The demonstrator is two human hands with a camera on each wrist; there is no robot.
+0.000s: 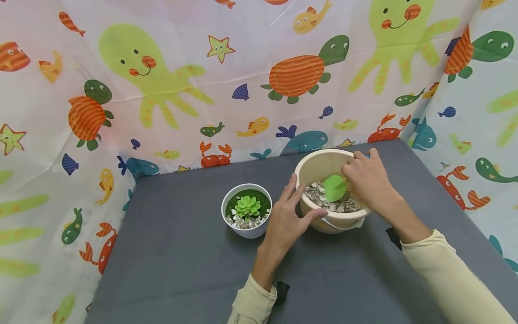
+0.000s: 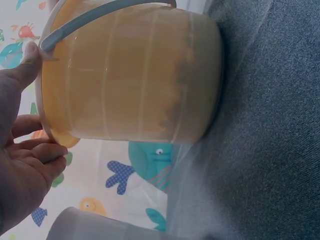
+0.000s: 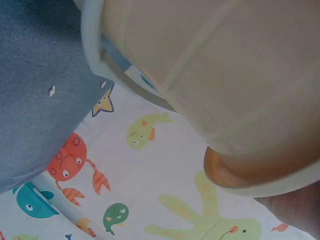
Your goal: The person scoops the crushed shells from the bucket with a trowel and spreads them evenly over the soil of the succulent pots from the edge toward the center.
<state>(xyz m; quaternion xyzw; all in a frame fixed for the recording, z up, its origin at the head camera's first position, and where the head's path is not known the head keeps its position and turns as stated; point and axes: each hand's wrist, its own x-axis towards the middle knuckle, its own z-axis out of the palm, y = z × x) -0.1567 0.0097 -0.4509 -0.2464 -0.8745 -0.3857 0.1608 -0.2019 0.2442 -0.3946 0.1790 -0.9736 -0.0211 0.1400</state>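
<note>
A cream bucket with a pale handle stands on the table, tilted slightly toward me, with shells and small stones in its bottom. My left hand holds its rim, thumb at the near side and fingers at the left; the left wrist view shows the fingertips curled at the rim. My right hand is over the bucket's right side and grips a toy shovel, whose green blade rests among the shells. A bit of blue shows past the fist; the rest of its handle is hidden. In the right wrist view, the bucket covers most of that hand.
Left of the bucket, close to my left hand, stands a white pot with a green succulent, green filling and pale shells. Grey cloth covers the table. A curtain printed with sea animals hangs behind and at both sides.
</note>
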